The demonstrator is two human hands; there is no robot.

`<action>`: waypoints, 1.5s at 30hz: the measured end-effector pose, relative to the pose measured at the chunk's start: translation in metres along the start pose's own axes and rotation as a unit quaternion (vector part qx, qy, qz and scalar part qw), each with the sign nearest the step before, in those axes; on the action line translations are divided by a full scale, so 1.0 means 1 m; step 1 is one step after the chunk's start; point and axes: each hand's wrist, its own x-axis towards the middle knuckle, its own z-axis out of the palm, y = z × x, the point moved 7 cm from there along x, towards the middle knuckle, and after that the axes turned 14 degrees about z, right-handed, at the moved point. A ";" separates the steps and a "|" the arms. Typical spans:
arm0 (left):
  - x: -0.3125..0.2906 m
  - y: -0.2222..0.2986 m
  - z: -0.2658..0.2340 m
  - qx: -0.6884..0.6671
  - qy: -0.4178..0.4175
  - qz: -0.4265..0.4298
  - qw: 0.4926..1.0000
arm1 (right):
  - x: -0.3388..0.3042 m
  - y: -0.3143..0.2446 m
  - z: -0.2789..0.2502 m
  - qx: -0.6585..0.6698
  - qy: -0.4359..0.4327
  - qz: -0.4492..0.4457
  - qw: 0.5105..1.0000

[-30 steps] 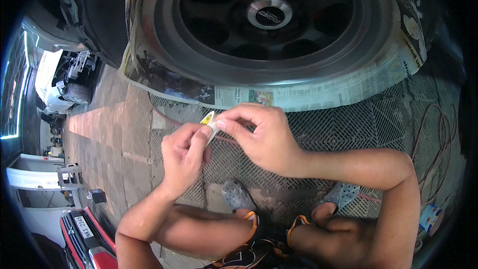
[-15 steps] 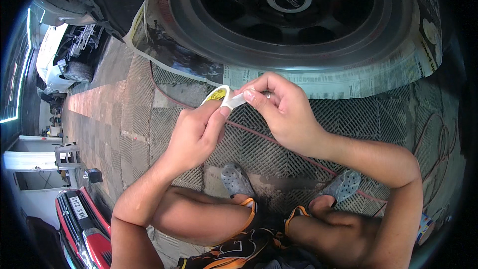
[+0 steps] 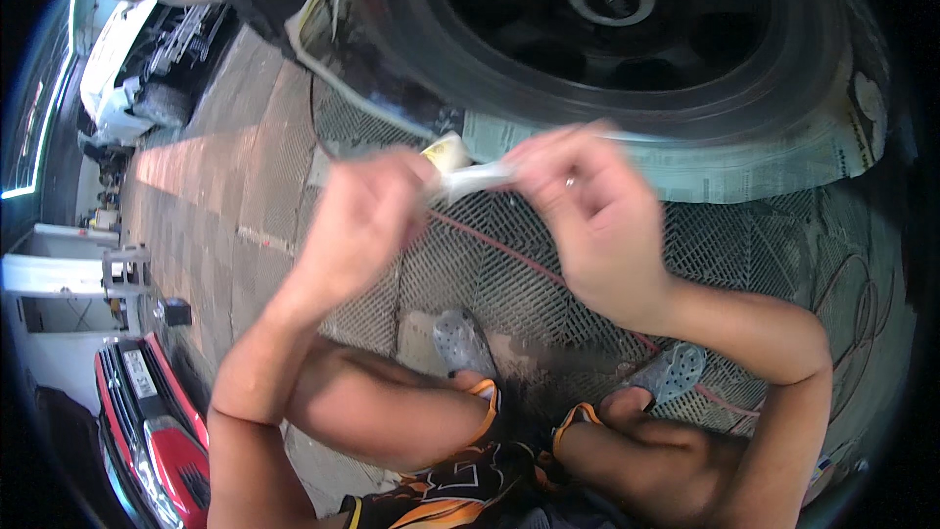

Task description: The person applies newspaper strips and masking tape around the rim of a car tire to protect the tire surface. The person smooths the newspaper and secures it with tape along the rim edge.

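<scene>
A roll of white masking tape (image 3: 448,150) with a yellow inner face is gripped in my left hand (image 3: 364,220). From it a short tape strip (image 3: 478,178) stretches across to my right hand (image 3: 602,220), whose fingers pinch the free end. Both hands are smeared by motion. A ring shows on one right finger. Just beyond them stands a car wheel with a dark rim (image 3: 676,49) and grey tyre (image 3: 548,103). Newspaper sheets (image 3: 666,171) lie around the tyre's lower edge.
A reddish hose (image 3: 504,253) runs over the patterned floor tiles (image 3: 441,279) below my hands and coils at the right. My feet, in grey clogs (image 3: 455,338), are beneath me. At the left are a red vehicle (image 3: 181,451), a white vehicle (image 3: 113,59) and a dark box (image 3: 174,312).
My hands have drawn apart, and the tape strip between them is longer. The view has shifted, so the wheel sits further right and tilted.
</scene>
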 end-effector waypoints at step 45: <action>0.163 0.010 0.017 -0.505 0.332 0.151 0.783 | 0.137 -0.076 -0.054 0.145 0.136 0.027 0.980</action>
